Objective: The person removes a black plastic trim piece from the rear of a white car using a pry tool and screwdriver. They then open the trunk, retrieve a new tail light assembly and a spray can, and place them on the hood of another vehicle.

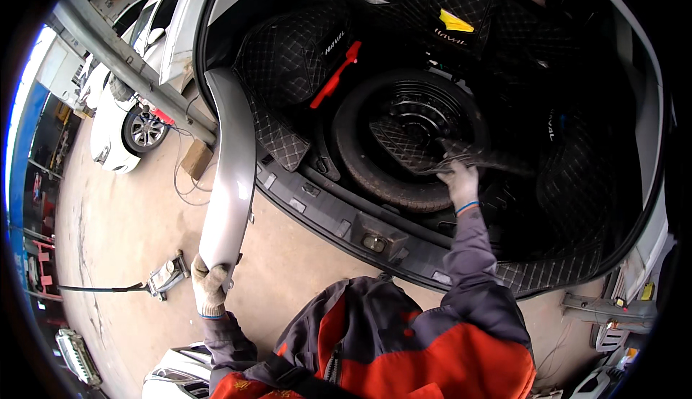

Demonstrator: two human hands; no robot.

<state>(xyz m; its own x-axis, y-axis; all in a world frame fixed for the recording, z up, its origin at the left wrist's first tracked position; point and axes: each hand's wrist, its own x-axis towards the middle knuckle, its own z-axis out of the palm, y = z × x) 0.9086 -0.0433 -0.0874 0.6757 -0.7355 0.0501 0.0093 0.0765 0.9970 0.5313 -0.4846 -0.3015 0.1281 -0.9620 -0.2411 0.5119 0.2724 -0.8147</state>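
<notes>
My left hand (pixel 209 287), in a pale work glove, is closed around the lower end of a long curved silver car body panel (pixel 229 175). The panel stands upright beside the open car boot. My right hand (pixel 461 183), also gloved, reaches into the boot and grips the edge of a black quilted boot mat (pixel 404 144). That mat is folded and partly covers the wheel rim of a spare tyre (pixel 358 172) lying in the boot well. Some of my right fingers are hidden by the mat.
A red bar-shaped piece (pixel 336 78) lies left of the tyre, and a yellow item (pixel 455 21) is deeper inside. The boot sill (pixel 331 219) crosses in front of me. On the floor are a trolley jack (pixel 167 276) and a brown block (pixel 196 159); a white car (pixel 115 136) stands behind a grey post (pixel 130 60).
</notes>
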